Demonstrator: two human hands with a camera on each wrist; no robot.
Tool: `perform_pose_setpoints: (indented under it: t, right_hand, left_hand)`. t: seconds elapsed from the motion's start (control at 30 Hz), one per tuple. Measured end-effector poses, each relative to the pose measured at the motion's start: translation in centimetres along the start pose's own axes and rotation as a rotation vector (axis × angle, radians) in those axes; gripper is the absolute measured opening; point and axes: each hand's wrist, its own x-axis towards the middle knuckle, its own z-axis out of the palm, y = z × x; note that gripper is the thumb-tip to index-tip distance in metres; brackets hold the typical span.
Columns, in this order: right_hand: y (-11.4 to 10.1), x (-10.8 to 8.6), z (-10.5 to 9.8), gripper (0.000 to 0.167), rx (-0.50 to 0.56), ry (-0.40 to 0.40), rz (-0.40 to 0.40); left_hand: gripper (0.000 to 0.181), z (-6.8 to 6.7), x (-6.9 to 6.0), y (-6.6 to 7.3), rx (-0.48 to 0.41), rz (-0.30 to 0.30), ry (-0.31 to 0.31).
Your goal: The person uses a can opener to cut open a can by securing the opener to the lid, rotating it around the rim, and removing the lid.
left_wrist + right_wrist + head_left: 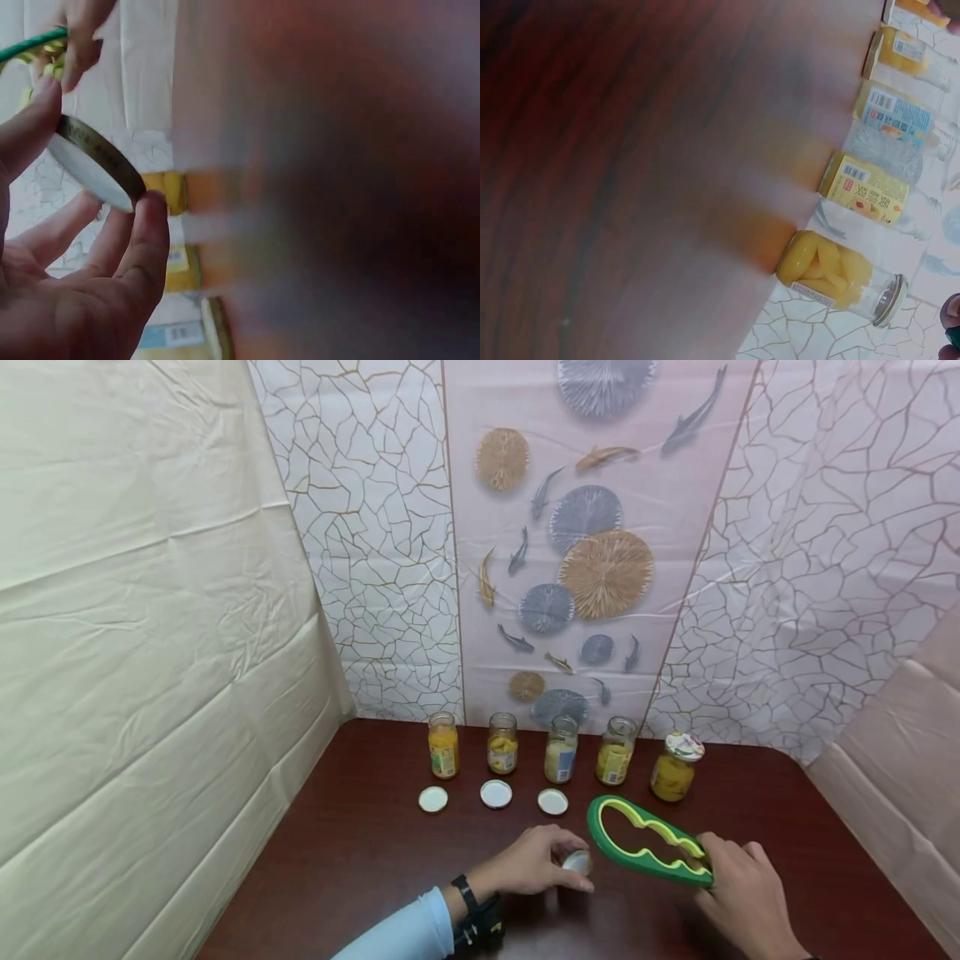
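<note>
My left hand (536, 862) pinches a jar lid (577, 862) above the front of the table. In the left wrist view the lid (101, 161) is tilted between thumb and fingertips, its white inside showing. My right hand (744, 893) grips the end of a green jar opener (648, 839) with yellow scalloped inner edges, held in the air beside the lid. Behind it stands a jar of yellow fruit (672, 774) with a patterned lid on. To that jar's left is a lidless jar with a yellow label (616, 752).
Further left along the back stand three more lidless jars: one with a blue label (560, 752), one of yellow pieces (502, 747) and one of orange fruit (443, 747). Three lids (432, 799) lie white side up before them. Cloth walls enclose the dark table (360, 860).
</note>
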Motion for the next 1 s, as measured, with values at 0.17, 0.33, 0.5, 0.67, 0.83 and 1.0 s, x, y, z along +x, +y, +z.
perform_pose_setpoints:
  t: [0.17,0.33,0.5,0.67,0.83,1.0]
  right_hand:
    - [-0.2,0.1,0.2,0.039,-0.001,0.013,-0.002]
    - [-0.4,0.2,0.5,0.034,0.001,0.061,-0.022]
    - [-0.8,0.5,0.7,0.032,0.019,0.092,-0.027]
    - [-0.8,0.8,0.9,0.032,0.035,0.124,-0.028]
    - [-0.8,1.2,1.1,0.032,0.047,0.183,-0.038]
    - [-1.0,1.5,1.4,0.070,0.054,0.207,-0.021]
  left_hand:
    - [0.046,0.2,1.9,-0.2,0.234,0.008,-0.040]
    - [0.038,1.0,3.4,0.8,0.436,0.000,-0.097]
    - [0.064,2.2,4.6,1.2,0.553,-0.007,-0.060]
    - [0.093,3.3,5.2,1.8,0.565,0.052,-0.021]
    - [0.095,4.0,5.9,2.2,0.573,0.100,0.001]
    - [0.090,4.6,7.7,2.1,0.578,0.087,0.024]
